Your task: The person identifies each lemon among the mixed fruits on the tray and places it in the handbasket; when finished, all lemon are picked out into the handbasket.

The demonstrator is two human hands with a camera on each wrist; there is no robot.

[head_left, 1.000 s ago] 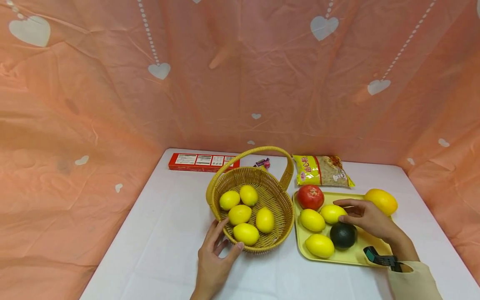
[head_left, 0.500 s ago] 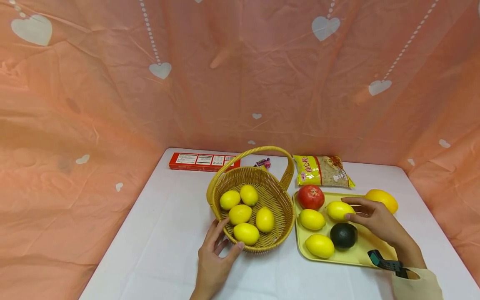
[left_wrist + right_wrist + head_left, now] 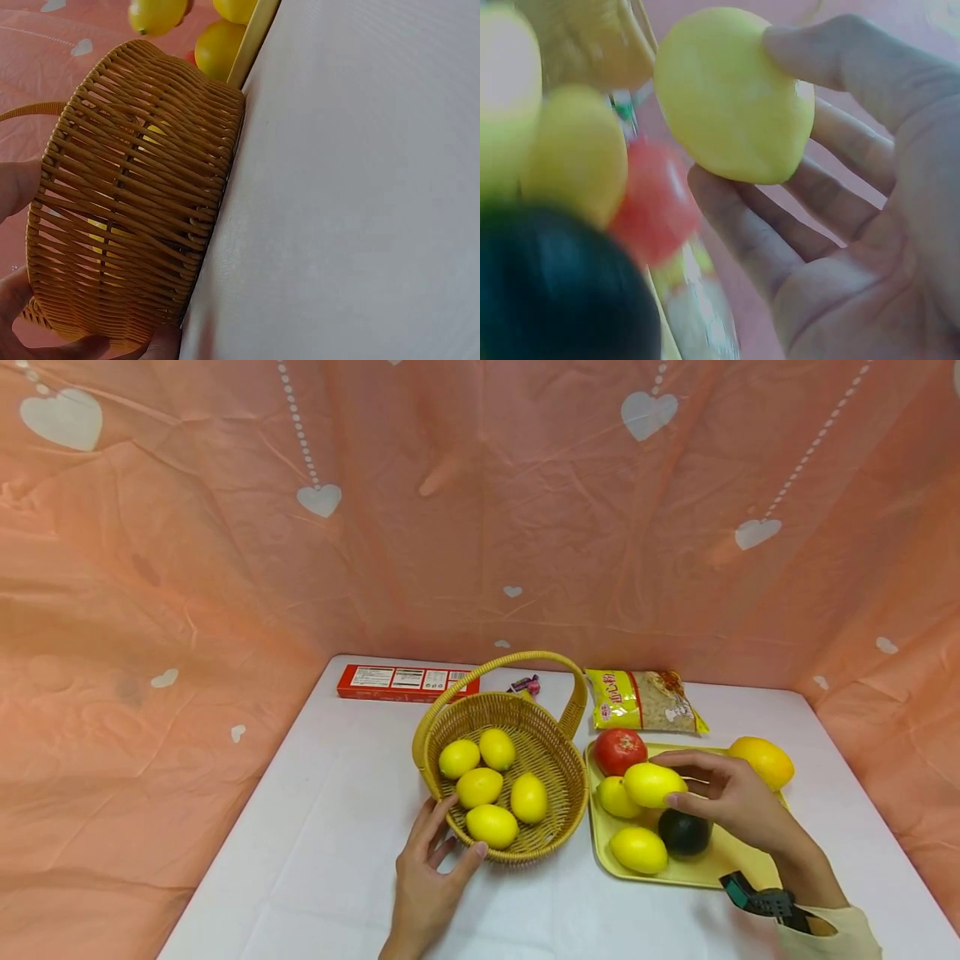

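Observation:
My right hand (image 3: 742, 797) pinches a lemon (image 3: 654, 785) between thumb and fingertips, raised over the yellow tray (image 3: 720, 870). The right wrist view shows this lemon (image 3: 731, 97) up close. Below it on the tray lie two more lemons, one partly covered by the held one, along with a dark green avocado-like fruit (image 3: 684, 833) and a red pomegranate-like fruit (image 3: 619, 752). My left hand (image 3: 429, 877) grips the near left rim of a wicker basket (image 3: 566, 789) that has several lemons (image 3: 480, 787) inside. In the left wrist view its fingers touch the woven wall (image 3: 135, 195).
A yellow mango-like fruit (image 3: 761, 762) is at the tray's far right corner. Behind the tray lies a printed food bag (image 3: 647, 700). A flat red box (image 3: 397, 683) and small purple-pink wrapped items (image 3: 525, 685) lie behind the basket, whose handle (image 3: 517, 658) arches up.
The right hand has lifted the lemon off the tray, first drawing it slightly right, then bringing it up and left above another lemon. The left hand and basket stay put.

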